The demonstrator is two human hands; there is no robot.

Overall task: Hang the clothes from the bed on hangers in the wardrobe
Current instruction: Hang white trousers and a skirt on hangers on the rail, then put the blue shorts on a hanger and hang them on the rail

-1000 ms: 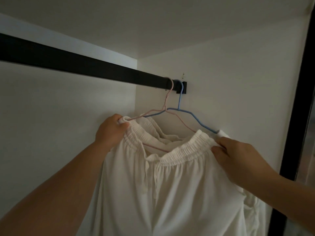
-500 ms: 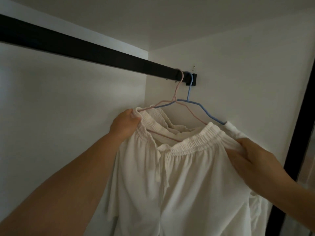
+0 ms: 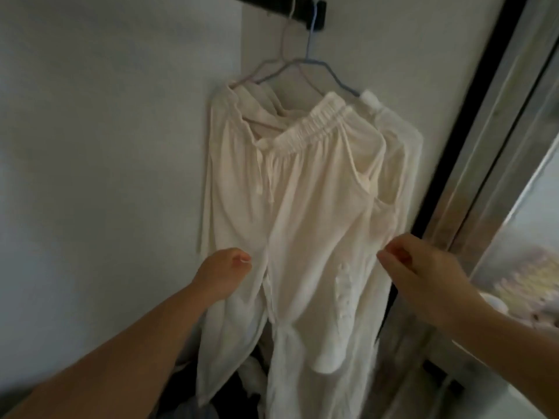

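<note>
White trousers (image 3: 302,192) with an elastic waistband hang in the wardrobe corner on a pink hanger (image 3: 263,66). Beside it a blue hanger (image 3: 329,72) carries another white garment (image 3: 396,140), partly hidden behind the trousers. Both hooks sit on the black rail (image 3: 272,4) at the top edge. My left hand (image 3: 223,273) is low, in front of the left trouser leg, with loosely curled fingers and nothing gripped. By the right edge of the trousers my right hand (image 3: 423,267) is also loosely curled and holds nothing.
White wardrobe walls close in on the left and behind. A black door frame (image 3: 472,116) and a shiny sliding panel (image 3: 520,95) run down the right. Dark and pale fabric (image 3: 236,388) lies on the wardrobe floor. Blurred pale bedding (image 3: 514,285) shows at far right.
Both hands let go of the waistband and dropped to mid-leg height. My view tilted down, so the rail is now at the top edge. The trousers hang freely.
</note>
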